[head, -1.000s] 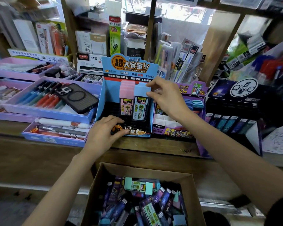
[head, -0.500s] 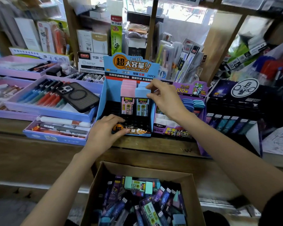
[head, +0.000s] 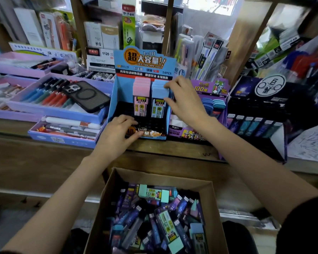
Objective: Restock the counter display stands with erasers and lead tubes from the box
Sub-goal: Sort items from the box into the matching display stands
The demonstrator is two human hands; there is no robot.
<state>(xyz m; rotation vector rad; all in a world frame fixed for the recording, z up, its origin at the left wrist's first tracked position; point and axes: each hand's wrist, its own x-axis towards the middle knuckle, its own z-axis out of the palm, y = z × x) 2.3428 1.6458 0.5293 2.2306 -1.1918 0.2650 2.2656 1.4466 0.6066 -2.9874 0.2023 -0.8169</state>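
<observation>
Fingers [head: 170,85] of your right hand [head: 185,103] pinch the blue lead tube [head: 159,99]; left hand [head: 117,132] grips the stand [head: 117,92]. Misaligned seating could topple neighbouring tubes.

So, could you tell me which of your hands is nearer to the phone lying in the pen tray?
Left. The left hand rests on the blue stand's front edge, beside the phone; the right hand is beyond, at the blue-capped tubes.

This is a stationery shop, because the long brown wooden counter [head: 44,162] is packed with purple cardboard trays of coloured pens [head: 50,99], a tall blue cardboard display stand [head: 143,63] marked 24PCS, and hanging packs of pens in clear wrappers [head: 207,57] behind.
</observation>
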